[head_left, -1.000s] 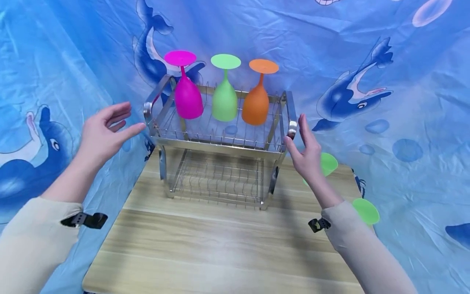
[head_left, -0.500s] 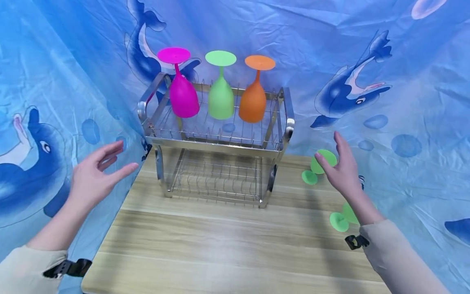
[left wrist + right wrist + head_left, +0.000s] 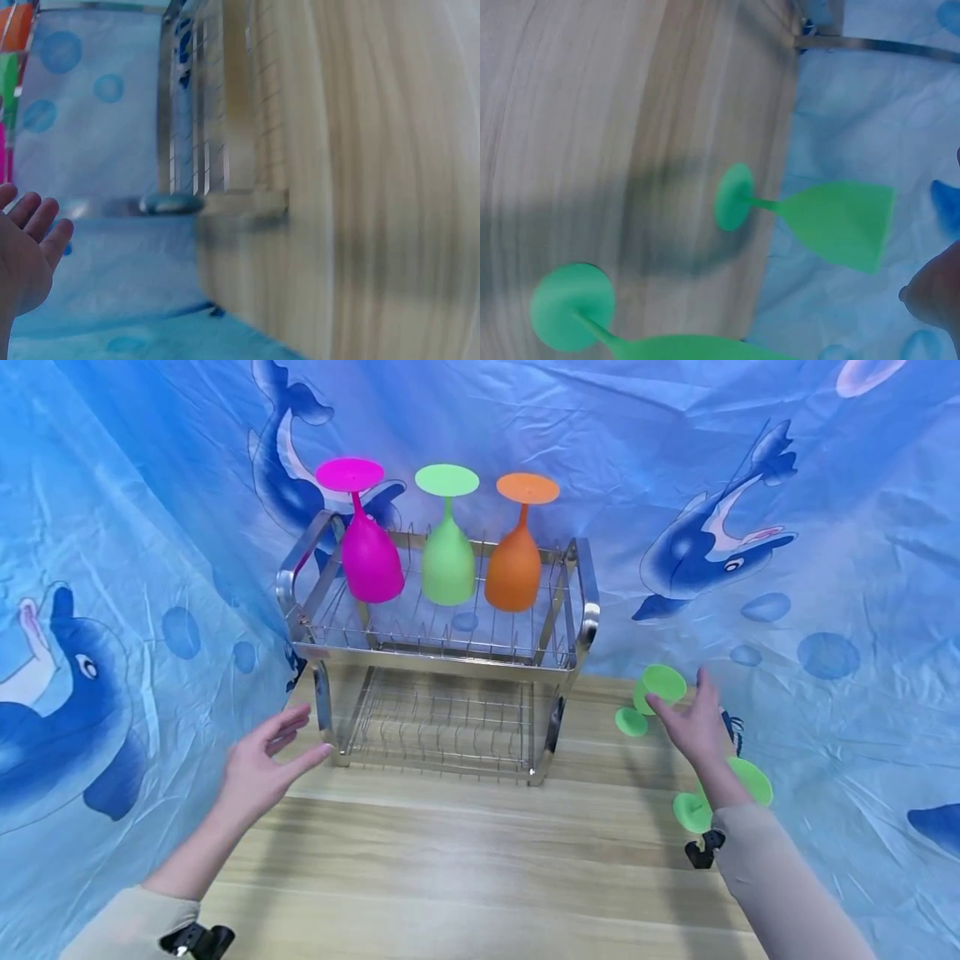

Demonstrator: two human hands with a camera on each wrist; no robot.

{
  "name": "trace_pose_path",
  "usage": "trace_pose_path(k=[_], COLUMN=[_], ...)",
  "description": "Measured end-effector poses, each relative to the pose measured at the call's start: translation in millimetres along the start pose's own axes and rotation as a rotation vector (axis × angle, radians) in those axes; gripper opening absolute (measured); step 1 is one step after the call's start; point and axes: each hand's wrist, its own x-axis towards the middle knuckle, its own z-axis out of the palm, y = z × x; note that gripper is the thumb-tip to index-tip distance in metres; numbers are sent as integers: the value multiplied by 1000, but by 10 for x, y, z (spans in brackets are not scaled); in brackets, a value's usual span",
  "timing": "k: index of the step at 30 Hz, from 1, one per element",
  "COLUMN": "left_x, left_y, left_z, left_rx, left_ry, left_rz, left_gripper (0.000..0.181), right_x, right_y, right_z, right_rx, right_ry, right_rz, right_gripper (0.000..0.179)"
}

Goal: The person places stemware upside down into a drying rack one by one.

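My right hand [image 3: 696,722] hangs beside a standing green goblet [image 3: 662,685] at the table's right. Its thumb overlaps the bowl in the head view, but the right wrist view shows a gap between the fingers [image 3: 934,289] and the goblet. Nearer stands a second green goblet [image 3: 692,812], partly hidden by my right wrist. Fingers apart and holding nothing, my left hand [image 3: 258,777] is left of the metal two-tier rack [image 3: 442,664]. On the upper tier a magenta goblet [image 3: 371,560], a light green goblet [image 3: 447,564] and an orange goblet [image 3: 513,568] stand upside down.
The rack's lower wire tier [image 3: 442,722] sits close over the wooden table [image 3: 450,868]. Blue cloth [image 3: 585,435] printed with dolphins hangs behind and on both sides. A black wrist strap [image 3: 197,940] shows at my left sleeve.
My right hand has left the rack's right handle and moved right, to the green goblets. My left hand has come down from beside the left handle, lately shifting right. The view has shifted slightly.
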Motion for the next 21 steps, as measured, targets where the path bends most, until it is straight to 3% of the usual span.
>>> trace_pose_path(k=[8,21], left_x=[-99,-169], left_y=[-93,-115], left_z=[384,592], left_rx=[-93,-171], left_ry=[-63,-122], left_rz=[26,59], left_gripper=[67,63], right_x=[111,249], right_y=[275,428], right_z=[196,380], right_rx=[30,110], right_ry=[31,61], right_rz=[112,167], right_gripper=[115,113])
